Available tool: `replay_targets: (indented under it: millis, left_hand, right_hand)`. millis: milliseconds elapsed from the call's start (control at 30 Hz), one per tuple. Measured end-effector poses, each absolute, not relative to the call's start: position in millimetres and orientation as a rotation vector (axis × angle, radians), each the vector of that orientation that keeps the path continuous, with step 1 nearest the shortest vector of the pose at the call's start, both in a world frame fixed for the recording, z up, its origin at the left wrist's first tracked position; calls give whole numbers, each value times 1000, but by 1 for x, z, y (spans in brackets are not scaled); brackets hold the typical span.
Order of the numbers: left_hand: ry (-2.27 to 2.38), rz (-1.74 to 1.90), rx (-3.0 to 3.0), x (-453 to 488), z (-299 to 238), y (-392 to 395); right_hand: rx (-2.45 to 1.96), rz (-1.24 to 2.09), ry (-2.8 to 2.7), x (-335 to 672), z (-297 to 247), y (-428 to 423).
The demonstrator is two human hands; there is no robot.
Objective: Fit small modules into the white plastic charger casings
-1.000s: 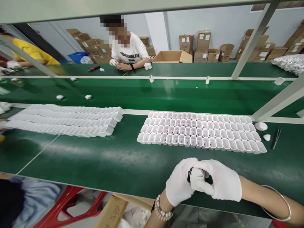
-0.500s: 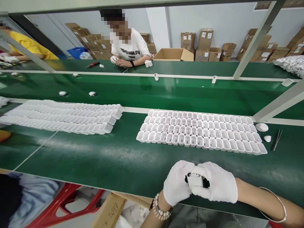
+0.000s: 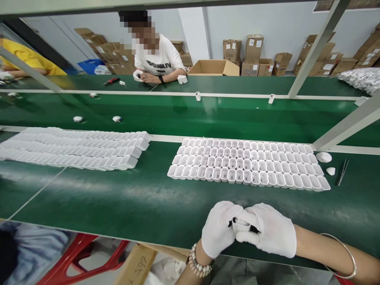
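My left hand and my right hand, both in white gloves, meet above the front edge of the green table. Between them they hold a small white plastic housing, largely covered by the gloved fingers. My right thumb and fingers pinch it from the right, while my left fingers wrap its other side. Dark spots show beside it; what they are I cannot make out. Beyond my hands stand several rows of white open-topped cups, packed side by side.
Another block of white housings lies at the left. Tweezers and two white pieces lie right of the cups. A green belt carries small white parts. Across it sits a co-worker. A slanted post rises at the right.
My right fingers have shifted across the top of the white housing, covering more of it, and it looks tilted differently. The whole view has moved slightly. Small parts on the belt have shifted right.
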State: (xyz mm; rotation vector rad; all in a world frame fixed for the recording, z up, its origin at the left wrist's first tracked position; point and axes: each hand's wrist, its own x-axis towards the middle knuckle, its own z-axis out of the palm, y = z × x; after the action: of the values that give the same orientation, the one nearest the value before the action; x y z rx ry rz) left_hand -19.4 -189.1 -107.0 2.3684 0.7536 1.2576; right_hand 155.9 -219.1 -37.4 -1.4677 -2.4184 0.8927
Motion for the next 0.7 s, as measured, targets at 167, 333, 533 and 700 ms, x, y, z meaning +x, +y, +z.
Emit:
replay_targets:
  millis: [167,333,533,700]
  left_hand:
    - [1038,1095,2207,-10,-106,-192]
    - [924,1024,2023,-16,-109,-193]
    - [755,736,1785,-29,-100,-197]
    - [771,626,1818,-34,-99,-202]
  right_hand:
    - [-1754,644,-2409,145,-39,-213]
    - [-1681,729,-2429,148,-28,-211]
    - [-1540,962,-2134,166,-15,-203]
    - [-1550,1088,-2181,167,-16,-196]
